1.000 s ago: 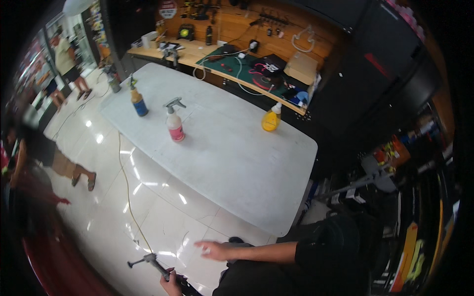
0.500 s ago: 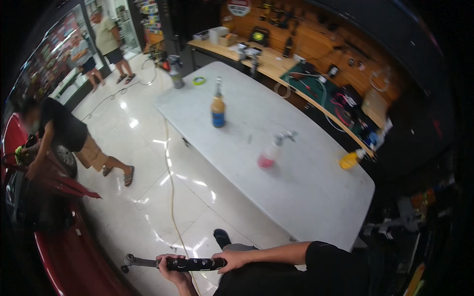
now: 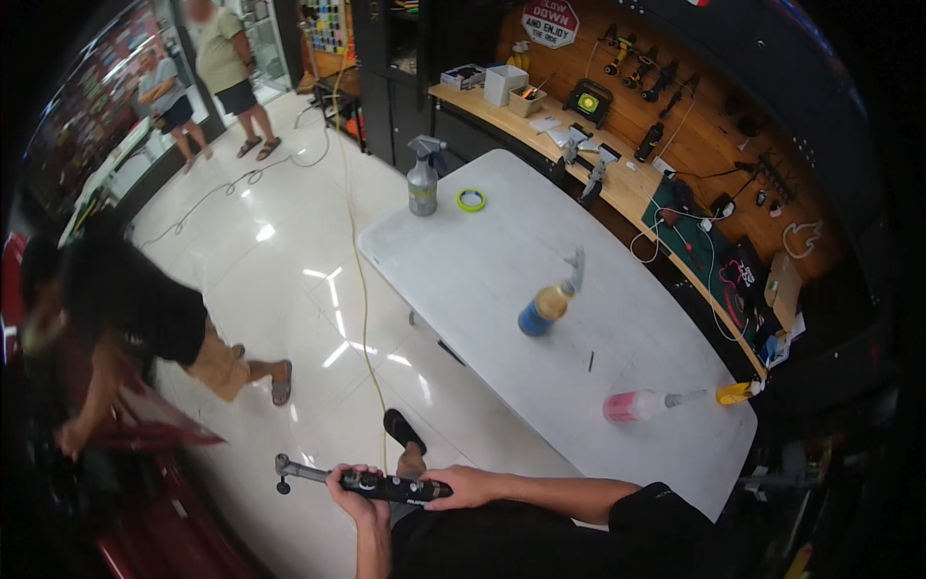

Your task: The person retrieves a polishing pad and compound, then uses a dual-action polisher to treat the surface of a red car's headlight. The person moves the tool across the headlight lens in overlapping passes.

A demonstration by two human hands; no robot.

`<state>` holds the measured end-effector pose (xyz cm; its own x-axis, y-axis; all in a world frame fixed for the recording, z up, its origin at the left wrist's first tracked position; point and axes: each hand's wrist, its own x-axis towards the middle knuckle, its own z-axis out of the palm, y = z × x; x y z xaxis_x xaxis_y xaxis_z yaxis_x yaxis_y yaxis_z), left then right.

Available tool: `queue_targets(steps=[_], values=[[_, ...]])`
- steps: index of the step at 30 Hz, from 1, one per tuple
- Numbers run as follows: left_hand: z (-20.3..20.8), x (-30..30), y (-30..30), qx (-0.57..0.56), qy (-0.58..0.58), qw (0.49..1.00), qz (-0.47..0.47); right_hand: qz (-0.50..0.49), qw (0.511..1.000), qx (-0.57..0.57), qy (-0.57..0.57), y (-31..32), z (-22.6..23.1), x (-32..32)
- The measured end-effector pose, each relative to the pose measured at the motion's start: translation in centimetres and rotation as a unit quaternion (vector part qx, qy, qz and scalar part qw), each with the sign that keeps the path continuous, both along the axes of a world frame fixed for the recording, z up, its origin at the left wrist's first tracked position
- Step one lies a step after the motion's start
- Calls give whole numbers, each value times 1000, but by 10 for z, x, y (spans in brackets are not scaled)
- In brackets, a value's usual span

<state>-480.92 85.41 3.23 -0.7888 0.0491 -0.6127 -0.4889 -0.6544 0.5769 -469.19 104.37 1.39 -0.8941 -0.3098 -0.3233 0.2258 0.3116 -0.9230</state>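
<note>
A slim black cordless tool [image 3: 378, 483] with a thin grey neck and a small round head is held across my body, its head pointing left. My left hand [image 3: 359, 500] wraps round the middle of its body, near the neck. My right hand [image 3: 467, 485] grips the rear end. Beyond my right forearm stands a white table [image 3: 463, 280]. On it are a pink spray bottle [image 3: 632, 406], an amber and blue spray bottle [image 3: 546, 310], a grey spray bottle [image 3: 422, 189] and a lime-green tape roll [image 3: 471, 200].
To the left a person in black [image 3: 135, 299] bends beside a red car [image 3: 164, 511]. Two people [image 3: 231, 63] stand at the back left. A yellow hose [image 3: 363, 318] runs along the tiled floor. A wooden workbench [image 3: 540, 124] lines the right wall. A yellow bottle [image 3: 736, 393] is by the table's right edge.
My view has shifted, so the table and its bottles now appear further right. Both hands keep hold of the tool. The person by the car leans lower.
</note>
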Motion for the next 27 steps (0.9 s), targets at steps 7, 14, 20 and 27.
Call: queue_targets(steps=[7, 14, 20, 27], values=[[42, -260, 61, 54, 4, 997, -61, -161, 984, 77, 12, 34, 80, -207], [55, -433, 138, 69, -3, 986, -150, -273, 956, 98, -39, 78, 96, -360], [39, -590, 171, 73, -52, 992, -94, -196, 973, 115, -36, 140, 81, -530], [86, -773, 177, 64, 6, 997, 37, -84, 990, 107, 34, 186, 121, -749]])
